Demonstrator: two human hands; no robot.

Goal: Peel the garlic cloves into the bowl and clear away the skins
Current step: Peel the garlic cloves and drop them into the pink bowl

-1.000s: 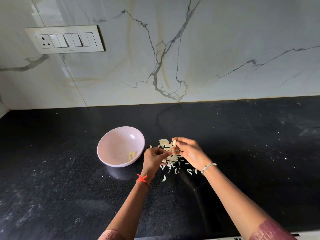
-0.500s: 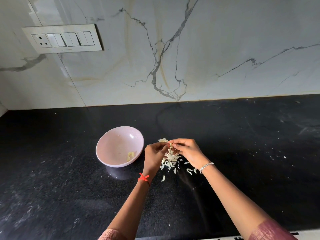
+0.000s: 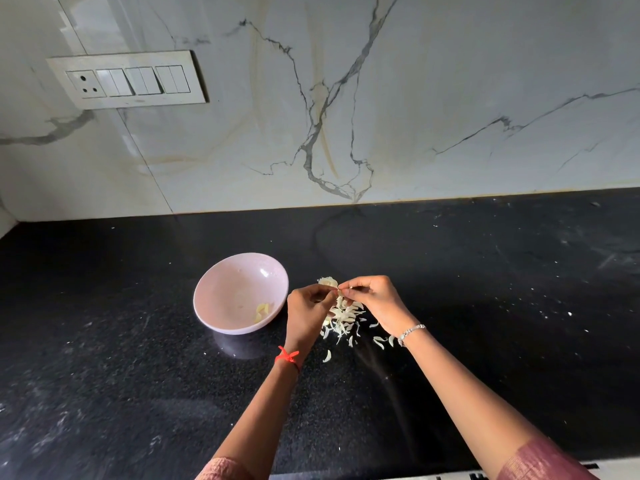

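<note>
A pale pink bowl (image 3: 221, 289) sits on the black counter with a few peeled garlic cloves (image 3: 262, 311) inside. Just to its right my left hand (image 3: 308, 306) and my right hand (image 3: 375, 301) meet fingertip to fingertip, pinching a small garlic clove (image 3: 338, 291) between them above a heap of white garlic skins (image 3: 343, 318). A piece of the garlic head (image 3: 327, 281) shows behind my fingers. More loose skins (image 3: 379, 341) lie scattered toward my right wrist.
The black stone counter (image 3: 485, 289) stretches wide on both sides, dotted with white specks at the right. A marble backsplash (image 3: 381, 98) rises behind it, with a switch panel (image 3: 128, 79) at the upper left. The counter's front edge lies near my elbows.
My hands have drawn closer together over the skin pile, and the clove once held up in my right fingers is now pinched between both hands. The bowl has not moved.
</note>
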